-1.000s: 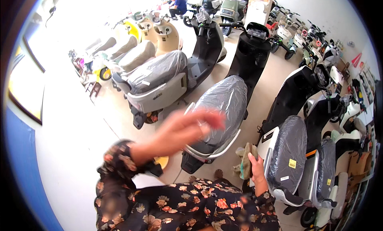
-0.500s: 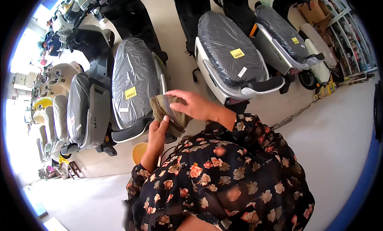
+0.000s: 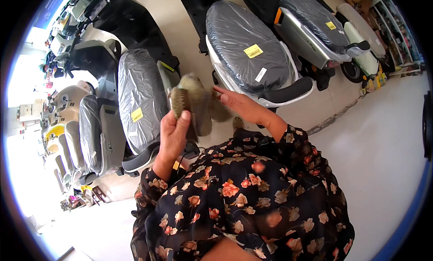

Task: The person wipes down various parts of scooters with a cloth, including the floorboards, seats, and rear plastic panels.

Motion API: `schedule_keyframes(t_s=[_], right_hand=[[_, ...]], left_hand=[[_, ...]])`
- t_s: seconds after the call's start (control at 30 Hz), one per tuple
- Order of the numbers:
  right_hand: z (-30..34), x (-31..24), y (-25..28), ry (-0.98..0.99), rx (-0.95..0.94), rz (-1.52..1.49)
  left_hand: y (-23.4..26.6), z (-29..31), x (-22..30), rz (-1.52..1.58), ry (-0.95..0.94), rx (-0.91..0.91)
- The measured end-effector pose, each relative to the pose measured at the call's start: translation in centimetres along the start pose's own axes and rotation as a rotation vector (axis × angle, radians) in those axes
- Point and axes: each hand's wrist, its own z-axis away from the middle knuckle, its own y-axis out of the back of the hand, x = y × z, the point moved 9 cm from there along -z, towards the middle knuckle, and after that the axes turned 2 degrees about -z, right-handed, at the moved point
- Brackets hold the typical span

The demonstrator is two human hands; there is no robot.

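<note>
Cloth (image 3: 202, 114), olive-brown, plush and folded, is pinched between thumb and fingers of the left hand (image 3: 173, 132). The right hand (image 3: 243, 106) is at its right side, fingers extended; blur prevents telling whether they touch or hold an edge. Half a second earlier that hand lay over the folds; it has since shifted right and the layers stand parted, leaving the left grip as the only confirmed hold. The cloth is just right of a plastic-wrapped scooter seat (image 3: 143, 92); another wrapped seat (image 3: 239, 33) lies farther right.
</note>
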Motion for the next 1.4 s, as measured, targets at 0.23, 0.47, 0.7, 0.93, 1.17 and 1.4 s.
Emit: schedule_keyframes(t_s=[0.23,0.47,0.7,0.93,1.17,1.4], right_hand=[[0.8,1.9,1.6,-0.108,-0.014,-1.268],[6.9,-1.5,12.5,0.236,0.514,-0.799],[18.8,-6.1,22.0,0.192,0.929,0.14],[14.1,2.5,18.1,0.18,1.151,1.278],[9.7,2.5,7.4,0.237,1.026,1.273],[8.9,0.7,8.0,0.286,0.803,1.361]], left_hand=[[-9.9,-4.0,-0.4,-0.317,0.1,-0.477],[-8.7,-5.3,-0.8,-0.374,-0.012,-0.459],[-1.9,-4.4,-5.5,-0.449,0.113,-0.268],[-1.5,-4.0,-7.4,-0.414,0.094,-0.31],[-1.5,-4.2,-9.3,-0.363,0.1,-0.373],[-2.4,-3.3,-10.3,-0.32,0.078,-0.471]])
